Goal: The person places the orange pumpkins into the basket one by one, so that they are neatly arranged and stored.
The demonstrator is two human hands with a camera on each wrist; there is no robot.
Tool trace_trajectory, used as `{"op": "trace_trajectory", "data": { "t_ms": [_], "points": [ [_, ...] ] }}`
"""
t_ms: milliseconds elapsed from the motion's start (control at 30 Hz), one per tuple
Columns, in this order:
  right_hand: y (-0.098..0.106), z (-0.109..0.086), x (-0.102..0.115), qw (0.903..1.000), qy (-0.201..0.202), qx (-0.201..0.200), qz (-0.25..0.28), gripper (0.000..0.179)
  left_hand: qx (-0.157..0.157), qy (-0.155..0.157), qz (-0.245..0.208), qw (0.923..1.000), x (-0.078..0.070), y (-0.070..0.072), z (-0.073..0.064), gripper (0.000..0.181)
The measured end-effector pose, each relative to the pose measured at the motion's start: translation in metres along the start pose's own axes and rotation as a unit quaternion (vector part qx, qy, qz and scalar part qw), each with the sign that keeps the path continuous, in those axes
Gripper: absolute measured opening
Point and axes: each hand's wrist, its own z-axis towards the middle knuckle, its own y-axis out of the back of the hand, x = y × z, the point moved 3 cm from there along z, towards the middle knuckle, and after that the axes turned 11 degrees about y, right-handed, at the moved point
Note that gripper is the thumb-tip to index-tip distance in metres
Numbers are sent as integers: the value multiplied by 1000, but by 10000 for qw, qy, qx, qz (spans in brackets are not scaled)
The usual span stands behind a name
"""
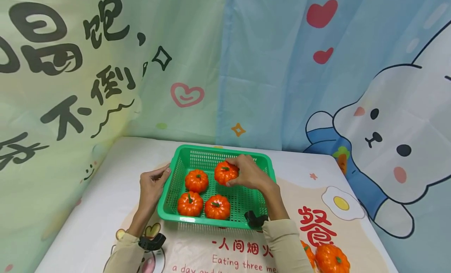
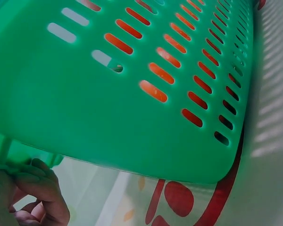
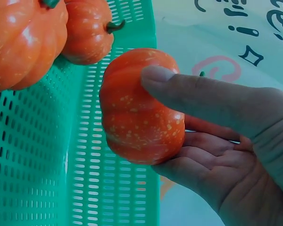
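A green plastic basket [image 1: 246, 206] with slotted walls stands on the table. Three orange toy pumpkins [image 1: 196, 181] sit inside it, toward its left half. My right hand [image 1: 248, 173] grips another pumpkin [image 3: 141, 108] between thumb and fingers, over the back part of the basket. In the right wrist view the thumb lies across this pumpkin's side, and the fingers curl round behind it. At the basket's left rim my left hand [image 1: 151, 187] pinches the edge. The left wrist view shows those curled fingers [image 2: 42, 193] at the rim, beside the slotted outer wall.
More orange pumpkins [image 1: 332, 259] lie on the table at the front right, outside the basket. A printed cloth [image 1: 239, 253] covers the table. Behind it hangs a curtain [image 1: 260, 69] with hearts and a cartoon rabbit.
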Motion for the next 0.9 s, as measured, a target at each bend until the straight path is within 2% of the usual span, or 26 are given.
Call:
{"op": "trace_trajectory", "data": {
  "t_ms": [333, 700, 900],
  "points": [
    [-8, 2, -11, 9998, 13, 195, 27, 76, -25, -25, 3, 10000, 2, -1, 0, 29],
    [-13, 15, -20, 9982, 35, 590, 106, 77, 4, -52, -16, 10000, 2, -1, 1, 28],
    [-19, 22, -24, 9955, 290, 895, 97, 75, -35, -92, -42, 9999, 0, 2, 1, 28]
  ]
}}
